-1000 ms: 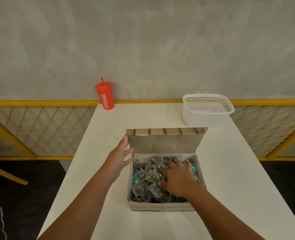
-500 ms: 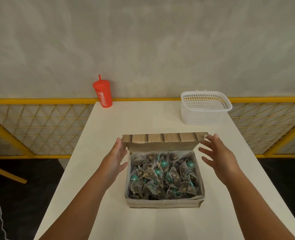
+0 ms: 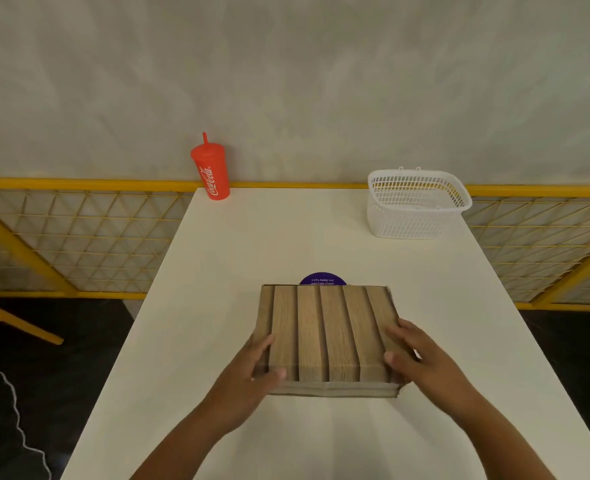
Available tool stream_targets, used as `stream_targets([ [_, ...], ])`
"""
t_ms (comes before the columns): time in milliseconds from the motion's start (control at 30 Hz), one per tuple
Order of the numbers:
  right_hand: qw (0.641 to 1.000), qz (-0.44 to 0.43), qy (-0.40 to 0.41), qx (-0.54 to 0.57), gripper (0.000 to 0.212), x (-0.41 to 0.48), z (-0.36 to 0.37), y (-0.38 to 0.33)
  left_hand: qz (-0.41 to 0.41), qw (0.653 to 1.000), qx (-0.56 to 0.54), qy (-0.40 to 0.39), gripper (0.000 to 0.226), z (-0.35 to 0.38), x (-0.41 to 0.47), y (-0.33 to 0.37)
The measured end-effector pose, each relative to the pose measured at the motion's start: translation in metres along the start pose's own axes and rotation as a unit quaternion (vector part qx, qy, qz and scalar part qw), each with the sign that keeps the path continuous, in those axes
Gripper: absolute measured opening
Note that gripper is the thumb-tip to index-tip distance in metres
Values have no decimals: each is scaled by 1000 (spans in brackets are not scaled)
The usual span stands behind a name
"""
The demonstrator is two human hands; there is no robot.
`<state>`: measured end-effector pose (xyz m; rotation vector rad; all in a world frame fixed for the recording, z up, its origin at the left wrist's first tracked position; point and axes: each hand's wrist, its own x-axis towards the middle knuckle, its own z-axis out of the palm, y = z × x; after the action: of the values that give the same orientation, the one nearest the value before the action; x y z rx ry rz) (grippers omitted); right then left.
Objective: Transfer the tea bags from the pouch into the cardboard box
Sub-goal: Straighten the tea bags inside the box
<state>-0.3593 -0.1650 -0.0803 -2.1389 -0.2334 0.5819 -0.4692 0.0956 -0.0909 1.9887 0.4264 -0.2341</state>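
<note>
Cardboard box [image 3: 324,334] sits in the middle of the white worktop [image 3: 286,237], close to me, lid down flat with its wood-slat print facing up, so the inside is hidden. My left hand [image 3: 248,379] has the near left corner, fingers laid over the left edge of the lid and thumb hooked round the front edge, a proper grip. My right hand [image 3: 425,362] takes the near right corner the same way, fingers spread over the right side of the lid, thumb down on top near the front, grasping it. Both hands are on the box, one on each side. Just behind the far edge of the box a round purple sticker [image 3: 323,279] peeks out on the worktop. Far left, at the back edge, stands a red cup [image 3: 212,171] with a straw. Far right, a white plastic basket [image 3: 414,209]. A yellow railing [image 3: 79,183] runs behind the worktop.
</note>
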Motion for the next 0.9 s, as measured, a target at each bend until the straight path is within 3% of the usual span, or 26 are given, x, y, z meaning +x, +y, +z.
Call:
stream_targets([
  [167,971,-64,-3,-230,78,-2,32,19,73,978,188,54,62,13,1,-24],
  [267,924,-66,12,-377,84,-9,47,30,166,911,371,67,56,14,4,-37],
  [333,903,-89,58,-417,69,-10,56,38,184,876,442,66,42,18,5,-40],
  [367,900,-75,70,-424,59,-9,59,41,188,868,454,69,41,20,6,-42],
  [533,892,-49,78,-442,57,8,59,38,161,868,466,54,40,28,22,-38],
  [600,902,-49,64,-424,43,20,56,34,152,871,463,60,46,25,35,-31],
  [700,919,-56,55,-387,76,36,52,23,147,870,464,75,45,20,56,-26],
  [900,926,-75,63,-365,57,76,47,14,128,877,459,65,51,9,99,-16],
])
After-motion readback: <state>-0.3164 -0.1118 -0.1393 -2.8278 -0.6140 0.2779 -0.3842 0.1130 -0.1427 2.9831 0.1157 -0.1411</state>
